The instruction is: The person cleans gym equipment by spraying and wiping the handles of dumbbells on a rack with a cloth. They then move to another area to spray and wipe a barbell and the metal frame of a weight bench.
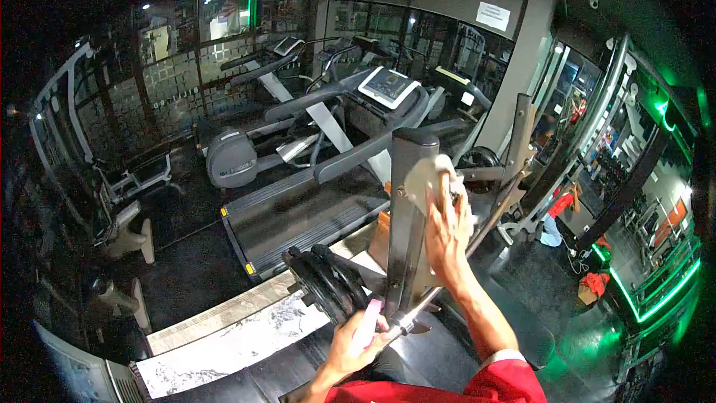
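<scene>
My right hand (pixel 449 235) presses a pale cloth (pixel 422 185) against the side of a dark upright post (pixel 412 216), near its top. The fingers point upward, with part of the cloth bunched around them. Lower down, my left hand (pixel 352 349) is closed around a slim pink and white object (pixel 367 321), whose kind I cannot make out. That hand is close to the metal bar (pixel 425 300), which runs diagonally past the post. Black weight plates (pixel 328 283) sit just beyond my left hand.
A treadmill (pixel 298 216) with a console (pixel 389 88) stands beyond the post, beside an elliptical machine (pixel 233 160). A marble-patterned ledge (pixel 231 347) runs along the lower left. On the right, a mirror reflects a crouching person in red (pixel 559 209) and green light strips.
</scene>
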Demonstrator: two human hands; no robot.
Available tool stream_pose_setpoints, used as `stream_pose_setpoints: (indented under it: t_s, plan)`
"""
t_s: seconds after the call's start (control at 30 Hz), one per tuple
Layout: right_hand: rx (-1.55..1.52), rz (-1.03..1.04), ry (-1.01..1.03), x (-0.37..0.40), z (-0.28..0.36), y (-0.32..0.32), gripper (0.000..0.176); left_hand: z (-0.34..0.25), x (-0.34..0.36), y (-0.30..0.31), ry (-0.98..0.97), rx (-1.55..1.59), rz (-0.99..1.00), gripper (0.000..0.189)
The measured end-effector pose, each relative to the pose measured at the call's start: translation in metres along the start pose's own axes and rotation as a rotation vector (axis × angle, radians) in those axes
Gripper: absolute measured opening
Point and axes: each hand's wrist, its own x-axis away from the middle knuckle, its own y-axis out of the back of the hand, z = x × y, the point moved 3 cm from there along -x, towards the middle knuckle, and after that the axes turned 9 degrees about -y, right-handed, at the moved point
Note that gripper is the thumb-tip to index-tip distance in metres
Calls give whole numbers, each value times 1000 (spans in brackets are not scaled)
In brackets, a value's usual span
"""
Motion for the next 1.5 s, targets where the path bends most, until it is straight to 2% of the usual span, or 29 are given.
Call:
stream_pose_setpoints:
  t_s: [0.07,0.13,0.2,0.23,0.27,0.33,0.37,0.43,0.47,0.5,0.53,0.57,0.6,0.67,0.8,0.83,0.87,0.93,1.07,1.2,1.27,1.3,1.37,1.4,1.47,1.5]
  plan:
    - [175,153,66,22,-10,-9,43,11,6,11,-40,-96,29,19]
    - [336,216,203,61,-22,-35,42,14,6,13,22,-7,29,26]
    - [405,432,258,91,-24,-35,41,18,3,16,-72,-80,42,36]
    - [405,320,308,101,-22,-34,40,18,3,17,-72,-79,42,36]
    - [377,531,318,114,-26,-32,37,18,4,18,-66,-90,70,41]
    - [99,865,188,113,-30,-28,38,20,5,20,-57,-112,123,51]
    - [99,862,193,105,-32,-22,38,22,7,21,-60,-113,119,51]
    - [-303,992,218,74,-27,-4,50,28,10,23,-14,-66,99,48]
    - [-405,929,85,58,-24,6,57,29,9,23,-15,-68,92,48]
    - [-513,700,170,33,-17,27,60,28,10,23,-33,-84,90,47]
    - [-560,533,104,11,-10,41,66,27,10,24,-49,-102,91,46]
    - [-560,217,175,-16,-2,59,68,25,10,24,-46,-106,93,46]
    - [-624,18,176,-39,1,71,69,21,10,24,-42,-109,94,46]
    - [-420,-244,211,-77,11,71,54,20,10,22,-43,-110,93,46]
    - [-226,-104,391,-126,32,9,32,23,13,19,-21,-17,23,45]
    - [-130,67,307,-136,40,2,27,23,12,18,-45,-20,15,46]
    - [-131,68,307,-150,50,3,27,24,11,19,-44,-21,14,46]
    - [90,503,187,-175,60,-8,25,29,12,22,-91,-130,101,47]
    - [153,501,225,-186,75,-30,27,31,18,18,-142,-36,25,50]
    - [231,370,285,-172,78,-36,23,27,24,18,-119,-102,45,51]
    - [91,281,346,-159,64,-21,22,29,29,22,-105,-83,34,52]
    - [-7,97,385,-146,55,-15,25,33,32,27,-96,-102,37,52]
    - [-140,3,366,-124,39,0,33,33,35,31,-58,-98,22,54]
    - [-143,7,370,-112,31,2,33,33,36,32,-54,-97,17,54]
    - [-112,-139,436,-89,14,9,38,35,36,34,-47,-50,-14,55]
    - [-98,-126,459,-77,9,9,39,33,35,35,-43,-76,-12,52]
